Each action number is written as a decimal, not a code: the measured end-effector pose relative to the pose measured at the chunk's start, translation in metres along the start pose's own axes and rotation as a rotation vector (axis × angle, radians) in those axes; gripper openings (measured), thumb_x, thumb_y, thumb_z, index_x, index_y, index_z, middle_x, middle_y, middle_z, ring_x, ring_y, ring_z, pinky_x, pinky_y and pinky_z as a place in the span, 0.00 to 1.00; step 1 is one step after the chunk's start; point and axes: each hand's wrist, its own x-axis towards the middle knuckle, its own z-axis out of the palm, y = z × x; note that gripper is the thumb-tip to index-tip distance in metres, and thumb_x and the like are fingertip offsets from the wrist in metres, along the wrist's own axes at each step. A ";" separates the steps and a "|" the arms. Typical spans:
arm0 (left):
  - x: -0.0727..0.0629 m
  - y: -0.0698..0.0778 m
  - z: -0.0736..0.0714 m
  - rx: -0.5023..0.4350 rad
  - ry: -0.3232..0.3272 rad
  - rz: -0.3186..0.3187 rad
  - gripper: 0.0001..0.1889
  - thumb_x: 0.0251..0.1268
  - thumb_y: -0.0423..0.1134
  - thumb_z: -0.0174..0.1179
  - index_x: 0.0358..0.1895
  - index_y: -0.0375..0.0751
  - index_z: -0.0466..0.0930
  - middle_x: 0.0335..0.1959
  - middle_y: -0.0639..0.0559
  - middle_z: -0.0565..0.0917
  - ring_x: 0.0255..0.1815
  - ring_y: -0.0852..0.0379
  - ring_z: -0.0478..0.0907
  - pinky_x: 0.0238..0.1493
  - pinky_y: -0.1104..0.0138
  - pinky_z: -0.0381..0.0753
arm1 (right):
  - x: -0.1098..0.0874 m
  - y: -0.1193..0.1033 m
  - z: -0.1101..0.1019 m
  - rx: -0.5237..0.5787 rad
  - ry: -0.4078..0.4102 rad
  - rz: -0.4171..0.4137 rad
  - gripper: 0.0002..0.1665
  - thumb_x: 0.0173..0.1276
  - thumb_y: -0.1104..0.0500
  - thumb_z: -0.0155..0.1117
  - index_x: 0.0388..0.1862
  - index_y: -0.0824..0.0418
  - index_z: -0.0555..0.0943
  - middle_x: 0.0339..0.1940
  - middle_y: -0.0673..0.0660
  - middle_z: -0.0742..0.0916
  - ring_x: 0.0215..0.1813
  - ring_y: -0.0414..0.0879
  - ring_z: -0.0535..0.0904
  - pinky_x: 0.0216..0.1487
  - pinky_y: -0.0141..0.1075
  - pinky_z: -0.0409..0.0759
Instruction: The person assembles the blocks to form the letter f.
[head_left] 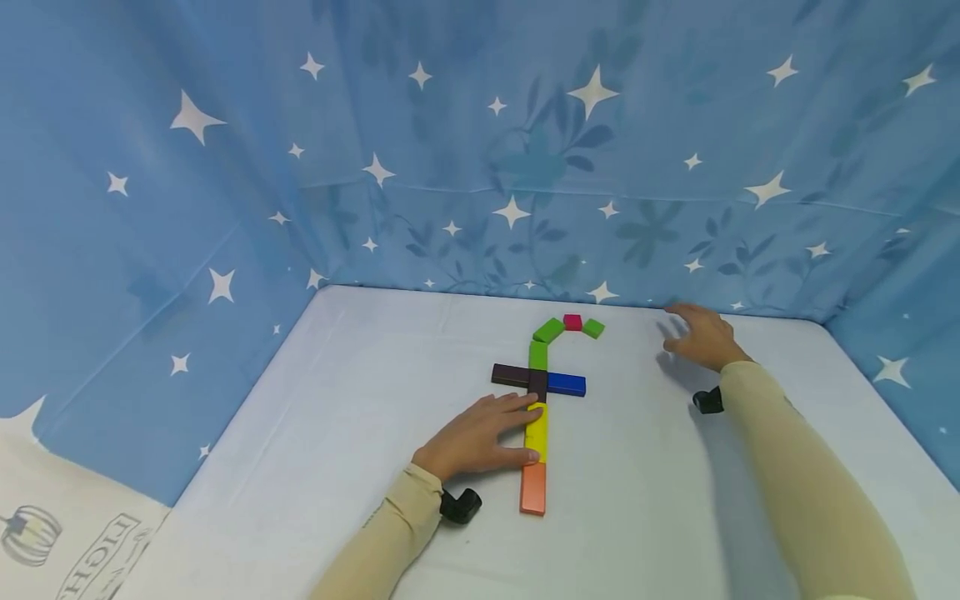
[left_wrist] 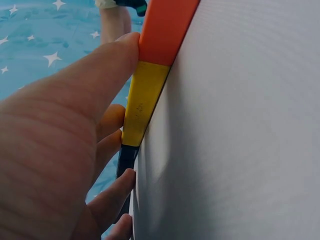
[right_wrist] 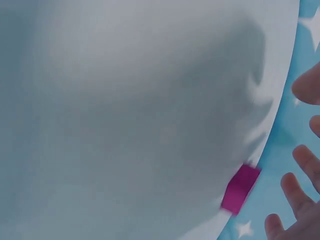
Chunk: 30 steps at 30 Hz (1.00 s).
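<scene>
On the white table lies a row of coloured blocks, with an orange block at the near end and a yellow block beyond it. My left hand rests against this row with spread fingers. Its thumb touches the side where orange meets yellow, and the other fingertips reach along the yellow and dark blocks. A dark block follows, flanked by another dark block and a blue block. Off to the right, my right hand hovers above the table, fingers loosely bent and holding nothing.
Beyond the crossing, green blocks and a red block curve to the right like a hook. A pinkish-red block shows near the table edge in the right wrist view. Blue star-patterned cloth hangs behind the table.
</scene>
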 end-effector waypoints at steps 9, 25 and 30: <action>-0.002 -0.002 0.001 -0.010 0.003 0.002 0.39 0.77 0.65 0.61 0.84 0.55 0.67 0.86 0.63 0.58 0.86 0.55 0.54 0.85 0.56 0.47 | -0.021 0.037 -0.013 -0.008 -0.120 0.072 0.42 0.70 0.60 0.63 0.77 0.78 0.63 0.70 0.84 0.69 0.65 0.79 0.67 0.66 0.76 0.69; -0.002 0.000 -0.001 -0.021 0.015 0.007 0.38 0.77 0.64 0.61 0.84 0.54 0.67 0.86 0.62 0.60 0.86 0.53 0.55 0.85 0.55 0.48 | -0.041 0.043 -0.012 0.048 -0.005 0.131 0.33 0.72 0.61 0.68 0.65 0.85 0.71 0.54 0.81 0.80 0.54 0.73 0.76 0.60 0.68 0.78; -0.001 0.001 0.000 -0.012 0.012 0.009 0.38 0.76 0.64 0.61 0.83 0.54 0.68 0.86 0.61 0.61 0.86 0.52 0.56 0.85 0.55 0.48 | -0.036 0.028 -0.004 0.078 -0.031 0.166 0.35 0.73 0.55 0.70 0.63 0.82 0.71 0.56 0.79 0.80 0.55 0.72 0.76 0.60 0.65 0.79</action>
